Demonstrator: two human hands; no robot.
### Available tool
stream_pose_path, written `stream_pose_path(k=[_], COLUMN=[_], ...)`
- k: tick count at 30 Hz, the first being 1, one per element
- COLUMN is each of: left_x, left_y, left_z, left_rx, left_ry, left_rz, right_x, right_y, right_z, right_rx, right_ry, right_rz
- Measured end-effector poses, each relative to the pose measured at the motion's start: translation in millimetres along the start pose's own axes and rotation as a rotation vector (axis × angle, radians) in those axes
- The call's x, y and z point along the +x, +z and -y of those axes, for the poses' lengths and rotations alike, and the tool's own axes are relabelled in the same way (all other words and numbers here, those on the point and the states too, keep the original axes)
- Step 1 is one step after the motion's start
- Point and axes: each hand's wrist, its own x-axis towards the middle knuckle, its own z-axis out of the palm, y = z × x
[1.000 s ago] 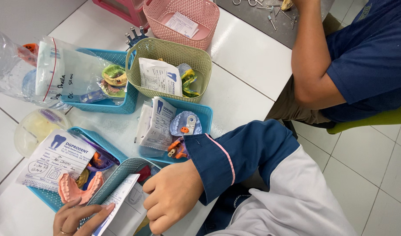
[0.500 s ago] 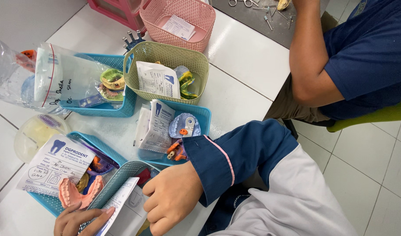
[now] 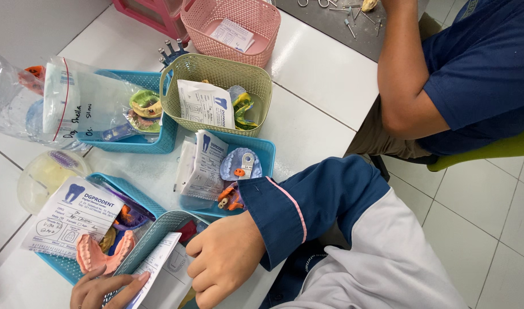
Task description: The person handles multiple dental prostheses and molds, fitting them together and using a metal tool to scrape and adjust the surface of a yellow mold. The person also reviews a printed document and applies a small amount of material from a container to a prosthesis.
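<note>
Right hand (image 3: 224, 266) curled in loose fist, knuckles against edge of grey-teal plastic mesh basket (image 3: 153, 237) at near bench edge; whether it grips anything, cannot tell. Left hand (image 3: 104, 290) fingers flat, pressing white printed paper slip (image 3: 159, 269) onto basket rim. Pink dental model (image 3: 102, 254) lies just beside, in blue plastic tray (image 3: 59, 266) (under another form). Advice: keep slip pinned, steady basket, avoid nudging model. Co-worker's arm (image 3: 402, 74) well apart.
</note>
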Motion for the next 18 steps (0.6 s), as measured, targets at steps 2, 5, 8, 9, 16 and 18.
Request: stream_pose_path(k=[2, 5, 8, 9, 16, 18], left_x=[0.6, 1.3, 1.9, 2.3, 2.0, 1.1], left_y=[-0.9, -2.0, -2.8, -2.9, -3.0, -2.6], left_z=[-0.2, -1.9, -3.5, -3.6, -2.2, -1.4], left_rx=[-0.001, -0.017, -0.011, -0.013, -0.014, -0.011], left_ry=[0.004, 0.008, -0.002, 0.002, 0.015, 0.017], left_rz=[0.003, -0.019, -0.015, -0.017, -0.016, -0.007], right_x=[0.0, 0.0, -0.1, -0.1, 0.7, 0.8], right_y=[0.1, 0.1, 0.1, 0.1, 0.5, 0.6], right_z=[0.0, -0.2, -0.3, -0.3, -1.2, -1.2], right_rx=[0.004, 0.009, 0.001, -0.002, 0.007, 0.020], right_ry=[0.000, -0.001, -0.002, -0.001, -0.011, -0.007], right_rz=[0.000, 0.004, 0.007, 0.005, 0.008, 0.009])
